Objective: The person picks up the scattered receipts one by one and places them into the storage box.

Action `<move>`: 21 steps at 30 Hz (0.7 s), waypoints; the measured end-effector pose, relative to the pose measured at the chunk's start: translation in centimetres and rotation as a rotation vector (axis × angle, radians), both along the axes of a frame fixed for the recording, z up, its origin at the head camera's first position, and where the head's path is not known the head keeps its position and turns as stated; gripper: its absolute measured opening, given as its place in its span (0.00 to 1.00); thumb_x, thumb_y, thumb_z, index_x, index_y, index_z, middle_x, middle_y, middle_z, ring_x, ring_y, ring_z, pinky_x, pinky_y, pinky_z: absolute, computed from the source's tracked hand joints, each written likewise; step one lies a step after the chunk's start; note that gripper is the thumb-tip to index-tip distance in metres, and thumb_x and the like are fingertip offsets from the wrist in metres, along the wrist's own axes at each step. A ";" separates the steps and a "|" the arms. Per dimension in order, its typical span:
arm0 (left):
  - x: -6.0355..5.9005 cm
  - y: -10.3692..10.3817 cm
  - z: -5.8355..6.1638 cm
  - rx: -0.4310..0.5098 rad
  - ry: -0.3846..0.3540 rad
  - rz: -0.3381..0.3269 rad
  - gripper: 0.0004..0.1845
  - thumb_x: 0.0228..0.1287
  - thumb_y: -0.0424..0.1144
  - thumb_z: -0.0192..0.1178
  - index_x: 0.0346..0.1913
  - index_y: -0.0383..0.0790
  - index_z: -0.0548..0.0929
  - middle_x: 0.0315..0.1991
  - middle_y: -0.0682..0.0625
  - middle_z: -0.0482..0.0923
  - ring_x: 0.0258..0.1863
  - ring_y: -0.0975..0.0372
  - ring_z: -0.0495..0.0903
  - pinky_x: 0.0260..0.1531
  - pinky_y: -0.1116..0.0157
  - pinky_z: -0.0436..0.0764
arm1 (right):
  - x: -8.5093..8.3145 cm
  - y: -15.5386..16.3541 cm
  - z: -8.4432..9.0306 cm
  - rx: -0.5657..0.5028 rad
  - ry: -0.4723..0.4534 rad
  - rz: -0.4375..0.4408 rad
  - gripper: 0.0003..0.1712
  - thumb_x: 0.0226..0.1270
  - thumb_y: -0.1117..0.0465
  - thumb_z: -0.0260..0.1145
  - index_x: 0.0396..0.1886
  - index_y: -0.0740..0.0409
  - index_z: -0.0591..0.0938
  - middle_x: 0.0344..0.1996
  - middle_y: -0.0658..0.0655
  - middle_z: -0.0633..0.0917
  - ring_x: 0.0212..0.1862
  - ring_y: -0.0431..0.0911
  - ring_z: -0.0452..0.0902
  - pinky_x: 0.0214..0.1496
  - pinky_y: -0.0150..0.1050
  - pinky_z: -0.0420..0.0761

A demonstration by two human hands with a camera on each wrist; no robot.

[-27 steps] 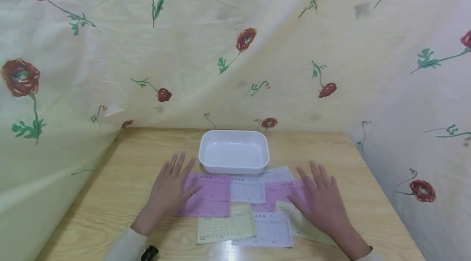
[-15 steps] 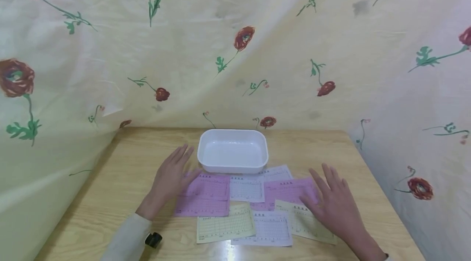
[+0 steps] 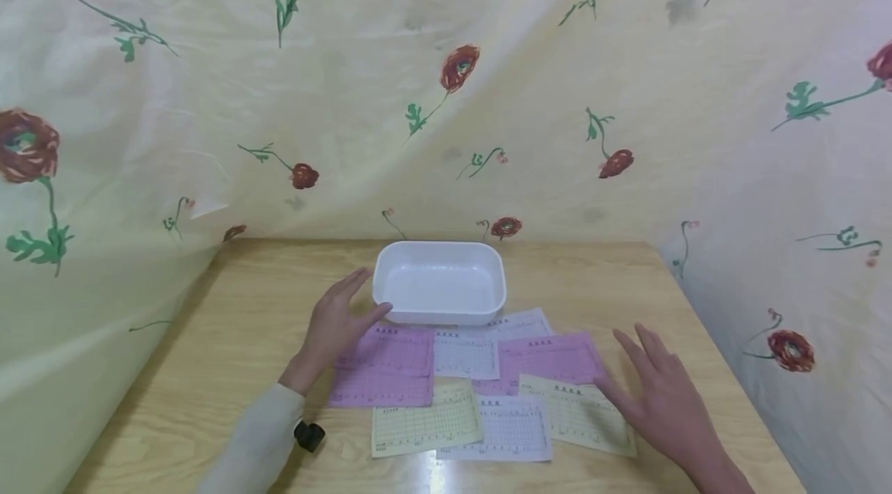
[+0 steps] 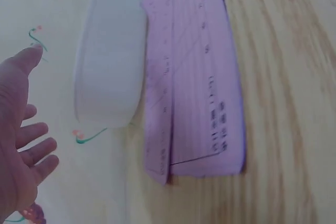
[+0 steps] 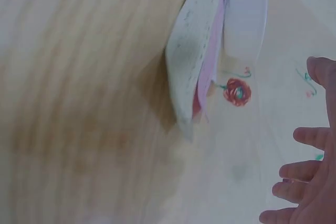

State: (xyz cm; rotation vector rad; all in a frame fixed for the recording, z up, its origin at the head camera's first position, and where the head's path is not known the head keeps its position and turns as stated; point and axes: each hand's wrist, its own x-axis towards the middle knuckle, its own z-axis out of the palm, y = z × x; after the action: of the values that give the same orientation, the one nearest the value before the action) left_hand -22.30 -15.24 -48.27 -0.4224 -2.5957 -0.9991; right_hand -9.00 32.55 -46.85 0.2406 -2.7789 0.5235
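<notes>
My left hand holds nothing and hovers beside the near left corner of the white tray, its thumb over the pink printed forms. In the left wrist view its fingers are spread apart from the pink forms. My right hand, fingers extended and holding nothing, is by the right end of a yellow form. A second pink form, another yellow form, and white forms lie overlapping in front of the tray.
The light wooden table is bordered by a cream flower-patterned cloth at the back and both sides. A black band shows at my left wrist, below the pale sleeve.
My right hand has moved right and toward me, off the yellow and pink forms. My left hand has shifted slightly right toward the tray. The forms and tray lie as before.
</notes>
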 end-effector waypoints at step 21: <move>-2.4 0.5 -2.4 0.253 -0.211 -0.037 0.46 0.55 0.62 0.73 0.71 0.38 0.74 0.74 0.43 0.68 0.74 0.45 0.65 0.74 0.44 0.65 | 1.7 2.4 -0.9 -0.297 -0.345 -0.192 0.41 0.73 0.40 0.65 0.72 0.63 0.71 0.68 0.76 0.73 0.59 0.71 0.78 0.49 0.58 0.88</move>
State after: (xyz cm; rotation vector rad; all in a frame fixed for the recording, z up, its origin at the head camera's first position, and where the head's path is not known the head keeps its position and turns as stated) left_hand -24.69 -14.71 -50.65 -0.3160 -2.5998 -1.4344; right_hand -7.27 34.93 -47.72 -0.2001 -2.9498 0.9959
